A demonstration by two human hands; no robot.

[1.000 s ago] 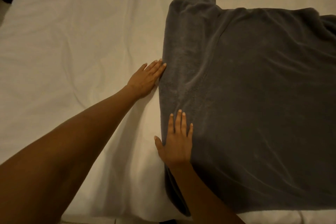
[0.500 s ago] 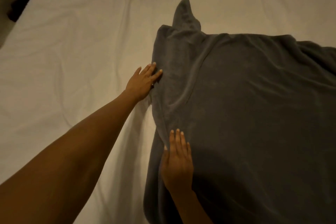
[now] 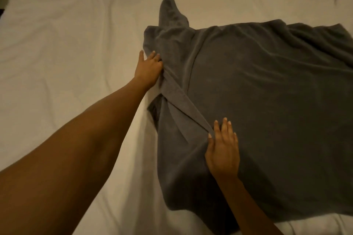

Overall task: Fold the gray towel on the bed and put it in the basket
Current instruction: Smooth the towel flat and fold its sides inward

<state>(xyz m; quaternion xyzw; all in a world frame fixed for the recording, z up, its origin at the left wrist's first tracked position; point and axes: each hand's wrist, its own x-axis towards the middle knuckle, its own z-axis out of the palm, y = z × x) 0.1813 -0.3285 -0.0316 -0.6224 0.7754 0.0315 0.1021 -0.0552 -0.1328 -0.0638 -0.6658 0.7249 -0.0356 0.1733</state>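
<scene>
Towel edge now lifted — L hand grip clamped on it, R hand pinching.

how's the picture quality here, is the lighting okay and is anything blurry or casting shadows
Head view: dim, warm yellowish light, no glare; the gray towel reads nearly black, its folds faint. The left arm throws a soft shadow on the white sheet beside the towel's edge. The left hand and right hand are slightly soft; the far right towel edge is smeared. Wide-angle stretch enlarges the near forearm.
</scene>
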